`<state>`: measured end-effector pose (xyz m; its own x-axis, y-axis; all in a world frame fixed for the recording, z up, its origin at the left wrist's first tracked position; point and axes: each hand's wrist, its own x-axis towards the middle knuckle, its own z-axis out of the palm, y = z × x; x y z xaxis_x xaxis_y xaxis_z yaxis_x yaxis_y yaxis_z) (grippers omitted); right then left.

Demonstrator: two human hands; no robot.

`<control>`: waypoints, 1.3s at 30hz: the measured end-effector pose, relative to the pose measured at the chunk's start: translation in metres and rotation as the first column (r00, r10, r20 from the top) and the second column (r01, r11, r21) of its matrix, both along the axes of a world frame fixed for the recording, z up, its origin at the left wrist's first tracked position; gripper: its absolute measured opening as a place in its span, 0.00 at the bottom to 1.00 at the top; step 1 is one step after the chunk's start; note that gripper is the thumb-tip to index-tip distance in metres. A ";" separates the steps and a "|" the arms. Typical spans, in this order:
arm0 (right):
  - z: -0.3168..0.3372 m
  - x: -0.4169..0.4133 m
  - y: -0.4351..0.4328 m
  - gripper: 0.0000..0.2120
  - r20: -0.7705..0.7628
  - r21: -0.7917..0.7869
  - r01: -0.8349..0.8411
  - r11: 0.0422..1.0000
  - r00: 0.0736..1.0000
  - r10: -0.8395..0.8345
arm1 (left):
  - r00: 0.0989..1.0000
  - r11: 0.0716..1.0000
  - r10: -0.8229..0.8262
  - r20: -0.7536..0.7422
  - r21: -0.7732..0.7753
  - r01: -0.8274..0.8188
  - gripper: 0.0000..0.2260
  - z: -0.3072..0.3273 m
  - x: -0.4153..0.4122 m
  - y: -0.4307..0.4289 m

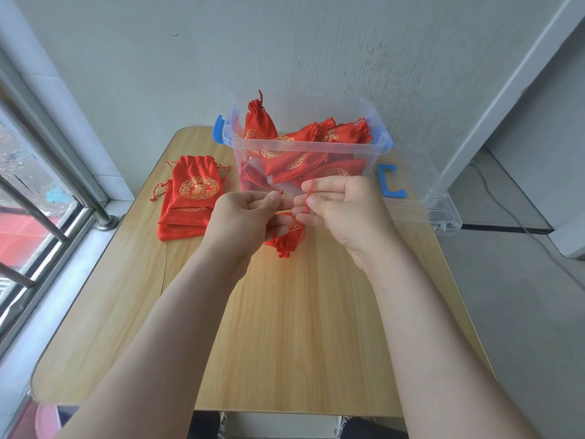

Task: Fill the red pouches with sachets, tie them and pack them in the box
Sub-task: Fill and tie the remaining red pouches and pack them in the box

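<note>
A red pouch (286, 240) with gold print lies on the wooden table (285, 327) just under my hands, its gathered neck toward me. My left hand (245, 213) pinches one end of its red drawstring (307, 198). My right hand (340, 205) pinches the other end, which loops over the forefinger. Behind the hands stands a clear plastic box (304, 147) with blue latches, holding several tied red pouches (294, 153). A stack of flat red pouches (190, 198) lies to the left. No sachets are in view.
The box's clear lid (437, 204) with a blue latch (391, 182) lies at the right by the table's edge. A grey wall stands right behind the box. A window with metal bars (41, 191) runs along the left. The table's near half holds only my forearms.
</note>
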<state>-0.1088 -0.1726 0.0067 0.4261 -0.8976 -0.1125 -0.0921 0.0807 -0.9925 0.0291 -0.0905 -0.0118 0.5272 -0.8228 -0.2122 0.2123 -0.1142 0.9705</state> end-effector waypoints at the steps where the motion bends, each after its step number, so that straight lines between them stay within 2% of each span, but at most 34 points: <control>1: 0.000 -0.001 0.000 0.10 -0.029 -0.028 -0.010 1.000 1.000 0.010 | 1.000 1.000 -0.004 0.006 0.001 0.004 0.08 0.000 -0.002 0.000; 8: 0.005 -0.003 0.003 0.06 -0.109 -0.112 -0.046 0.993 0.994 0.033 | 0.998 0.999 -0.037 0.053 0.013 0.036 0.07 0.004 -0.004 0.003; 21: -0.002 -0.014 -0.007 0.06 -0.177 -0.243 -0.037 0.969 0.984 -0.007 | 0.922 0.984 -0.178 0.345 0.035 0.177 0.08 0.016 -0.013 0.003; 26: -0.008 -0.016 -0.009 0.06 -0.219 -0.342 -0.079 0.936 0.976 0.002 | 0.900 0.988 -0.154 0.408 0.066 0.140 0.14 0.016 -0.016 0.003; 31: -0.014 -0.016 -0.009 0.04 -0.337 -0.489 -0.134 0.862 0.940 -0.045 | 0.908 0.989 -0.138 0.397 0.111 0.102 0.16 0.011 -0.016 0.000; 39: -0.008 -0.014 -0.007 0.09 -0.343 -0.575 -0.195 0.795 0.939 -0.018 | 0.937 0.985 -0.117 0.328 0.159 0.068 0.14 0.014 -0.015 -0.001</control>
<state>-0.1225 -0.1800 -0.0010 0.5433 -0.7893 0.2860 -0.3830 -0.5362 -0.7523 0.0137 -0.0916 0.0020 0.5110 -0.8454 -0.1554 -0.1406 -0.2606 0.9552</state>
